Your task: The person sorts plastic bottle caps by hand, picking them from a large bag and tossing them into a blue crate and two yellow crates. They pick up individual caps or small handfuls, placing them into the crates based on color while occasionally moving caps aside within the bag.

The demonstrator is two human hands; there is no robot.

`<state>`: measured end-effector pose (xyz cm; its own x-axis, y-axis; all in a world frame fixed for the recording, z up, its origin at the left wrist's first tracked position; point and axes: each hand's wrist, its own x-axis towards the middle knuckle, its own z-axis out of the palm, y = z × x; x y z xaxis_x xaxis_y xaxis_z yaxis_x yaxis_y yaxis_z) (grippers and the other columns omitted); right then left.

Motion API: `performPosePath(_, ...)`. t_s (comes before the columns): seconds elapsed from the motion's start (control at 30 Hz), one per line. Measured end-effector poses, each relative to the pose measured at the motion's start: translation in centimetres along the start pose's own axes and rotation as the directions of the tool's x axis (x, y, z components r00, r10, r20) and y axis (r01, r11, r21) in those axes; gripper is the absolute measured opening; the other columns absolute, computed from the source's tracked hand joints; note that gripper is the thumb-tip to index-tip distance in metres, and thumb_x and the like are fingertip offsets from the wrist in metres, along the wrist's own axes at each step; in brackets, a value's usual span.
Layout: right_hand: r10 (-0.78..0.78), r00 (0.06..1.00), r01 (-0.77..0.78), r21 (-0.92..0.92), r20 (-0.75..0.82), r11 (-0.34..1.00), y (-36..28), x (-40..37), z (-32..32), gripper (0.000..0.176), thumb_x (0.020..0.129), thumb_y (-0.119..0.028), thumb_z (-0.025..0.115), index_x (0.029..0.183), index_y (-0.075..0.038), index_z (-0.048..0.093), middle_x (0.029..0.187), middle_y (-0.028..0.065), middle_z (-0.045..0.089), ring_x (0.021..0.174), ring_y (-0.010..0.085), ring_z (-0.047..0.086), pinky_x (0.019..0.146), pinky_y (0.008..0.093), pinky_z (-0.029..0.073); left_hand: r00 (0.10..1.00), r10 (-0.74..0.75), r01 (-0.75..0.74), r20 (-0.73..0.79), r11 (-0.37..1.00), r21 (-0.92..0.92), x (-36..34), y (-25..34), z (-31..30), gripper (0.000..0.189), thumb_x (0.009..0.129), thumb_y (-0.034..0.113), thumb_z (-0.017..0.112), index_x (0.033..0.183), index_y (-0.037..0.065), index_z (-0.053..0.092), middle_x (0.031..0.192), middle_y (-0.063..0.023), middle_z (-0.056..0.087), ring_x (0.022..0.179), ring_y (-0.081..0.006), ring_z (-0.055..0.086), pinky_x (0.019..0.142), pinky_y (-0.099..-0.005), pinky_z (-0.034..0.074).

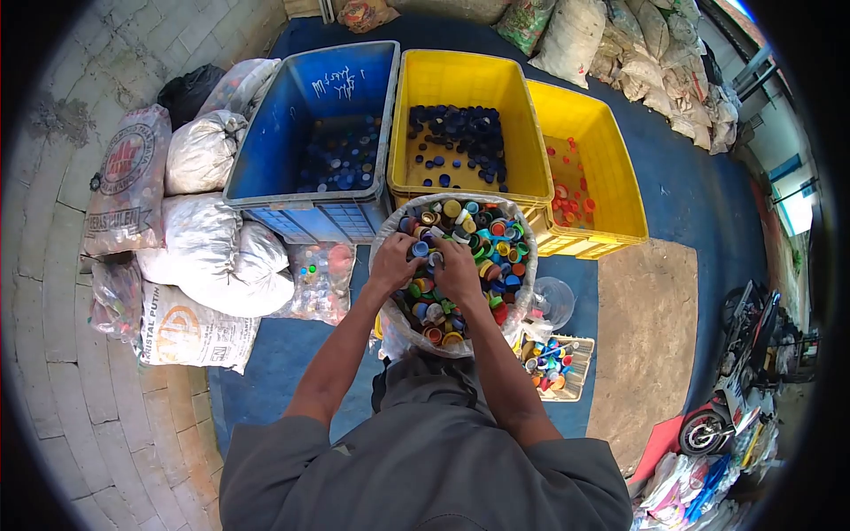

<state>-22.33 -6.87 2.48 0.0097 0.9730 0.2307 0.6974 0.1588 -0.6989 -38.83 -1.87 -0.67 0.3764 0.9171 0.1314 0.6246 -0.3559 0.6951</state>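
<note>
A round sack (529, 265) with a rolled pale rim stands in front of me, full of plastic bottle caps (491, 243) in many colours. Both my hands are over the caps at its left and middle. My left hand (392, 264) is closed, with a blue bottle cap (420, 250) at its fingertips. Close beside it, my right hand (457, 273) has its fingers curled around a pale bottle cap (435, 258), partly hidden by the fingers.
Behind the sack stand a blue bin (232, 196) with mixed caps, a yellow bin (540, 115) with dark blue caps, and another yellow bin (633, 195) with red caps. Filled sacks (199, 234) lie left. A small crate (580, 376) and a clear tub (556, 301) sit right.
</note>
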Motion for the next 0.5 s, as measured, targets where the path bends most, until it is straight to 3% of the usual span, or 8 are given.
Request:
performPosePath(0.07, -0.067, 0.998, 0.067, -0.043, 0.009, 0.997, 0.2, 0.6, 0.2, 0.038, 0.075, 0.002, 0.060, 0.113, -0.003, 0.061, 0.104, 0.0173, 0.064, 0.103, 0.0366, 0.057, 0.089, 0.0441, 0.046, 0.999, 0.008, -0.007, -0.043, 1.000, 0.025, 0.0, 0.1, 0.2, 0.045, 0.070, 0.013, 0.077, 0.111, 0.004, 0.063, 0.109, -0.0128, 0.059, 0.107, -0.0328, 0.055, 0.094, -0.0412, 0.044)
performPosePath(0.2, 0.004, 1.000, -0.005, 0.067, 0.012, 0.998, 1.1, 0.4, 0.1, 0.044, 0.078, -0.002, 0.062, 0.121, -0.002, 0.058, 0.107, 0.0182, 0.064, 0.097, 0.0343, 0.062, 0.085, 0.0407, 0.049, 0.981, 0.061, -0.042, -0.185, 0.993, 0.107, -1.1, 1.7, -0.9, 0.043, 0.070, 0.009, 0.075, 0.111, 0.003, 0.062, 0.106, -0.0144, 0.061, 0.101, -0.0325, 0.059, 0.089, -0.0412, 0.047)
performPosePath(0.3, 0.117, 0.977, -0.180, 0.399, 0.176, 0.899, -0.6, 0.1, -1.3, 0.040, 0.083, -0.011, 0.067, 0.120, -0.001, 0.059, 0.102, 0.0170, 0.067, 0.085, 0.0263, 0.067, 0.075, 0.0340, 0.052, 0.993, -0.072, 0.056, -0.093, 0.984, -0.166, -2.0, 4.1, -2.2, 0.043, 0.070, 0.006, 0.074, 0.111, 0.001, 0.061, 0.102, -0.0167, 0.063, 0.093, -0.0334, 0.062, 0.081, -0.0402, 0.051)
performPosePath(0.4, 0.130, 0.975, -0.198, 0.448, 0.178, 0.872, -1.0, -0.5, -1.2, 0.034, 0.085, -0.018, 0.070, 0.113, -0.001, 0.064, 0.095, 0.0146, 0.069, 0.075, 0.0188, 0.067, 0.066, 0.0293, 0.052, 0.987, -0.034, 0.011, -0.159, 0.990, -0.140, -3.0, 5.5, -1.9, 0.041, 0.071, 0.005, 0.073, 0.109, 0.000, 0.061, 0.095, -0.0165, 0.064, 0.084, -0.0335, 0.065, 0.074, -0.0368, 0.054)
performPosePath(0.5, 0.248, 0.961, -0.275, 0.470, 0.120, 0.839, -0.9, -1.6, -0.5, 0.026, 0.086, -0.017, 0.069, 0.107, -0.001, 0.067, 0.090, 0.0119, 0.070, 0.076, 0.0162, 0.067, 0.068, 0.0292, 0.052, 0.980, 0.000, -0.029, -0.197, 0.989, -0.144, -4.1, 6.2, -0.6, 0.040, 0.071, 0.005, 0.073, 0.109, 0.000, 0.061, 0.096, -0.0170, 0.064, 0.086, -0.0317, 0.065, 0.074, -0.0363, 0.054)
